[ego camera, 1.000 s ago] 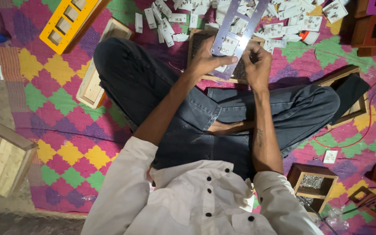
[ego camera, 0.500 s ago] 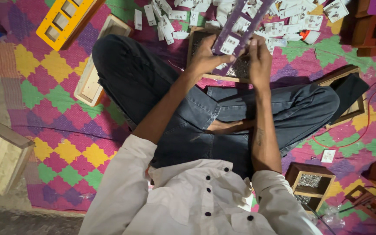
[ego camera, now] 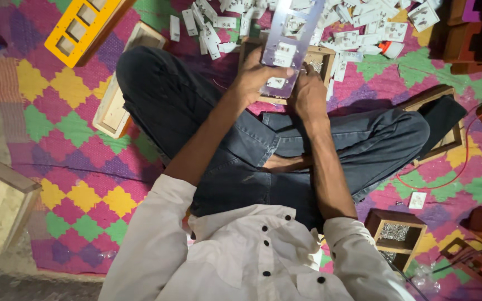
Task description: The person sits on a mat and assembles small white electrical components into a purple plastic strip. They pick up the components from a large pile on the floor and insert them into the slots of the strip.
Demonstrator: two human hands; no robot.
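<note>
Head view: we see the left hand [ego camera: 255,75] pinching the lower end of a long, pale plate [ego camera: 291,42] fitted with white switches, thumb across its face; the right hand [ego camera: 309,92] closes on the edge beside it. We judge the plate stiff, thin and light, best held by its bare margins. Loose white switches [ego camera: 358,33] lie beyond both hands on the patterned mat [ego camera: 73,145].

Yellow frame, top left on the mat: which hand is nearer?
Left. The left hand grips the purple panel on the side toward the yellow frame; the right hand is at the panel's lower end, farther away. Neither touches the frame.
</note>
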